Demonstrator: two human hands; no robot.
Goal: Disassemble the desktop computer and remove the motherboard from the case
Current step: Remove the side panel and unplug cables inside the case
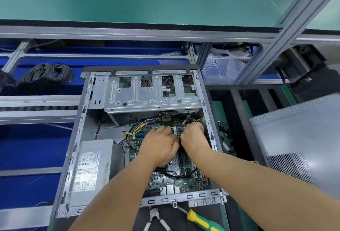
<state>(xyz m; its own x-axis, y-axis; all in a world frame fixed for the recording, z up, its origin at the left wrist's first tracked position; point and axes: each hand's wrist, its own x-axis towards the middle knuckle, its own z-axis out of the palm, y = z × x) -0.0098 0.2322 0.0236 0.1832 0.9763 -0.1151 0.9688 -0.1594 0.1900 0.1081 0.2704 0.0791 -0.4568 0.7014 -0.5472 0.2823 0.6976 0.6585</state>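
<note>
Motherboard (pixel 185 179) lies bolted low in the open case (pixel 81 118) on the worktop. Left hand (pixel 160 146) and right hand (pixel 193 137) work cabling at its twelve o'clock edge; what their curled fingers grasp cannot be told. Unplugging connectors seems underway; freeing them needs steady straight pulls.

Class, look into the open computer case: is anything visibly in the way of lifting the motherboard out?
Yes. Cables cross the motherboard near the power supply, a black cable loops across it, and the left hand and right hand are over its middle.
</note>
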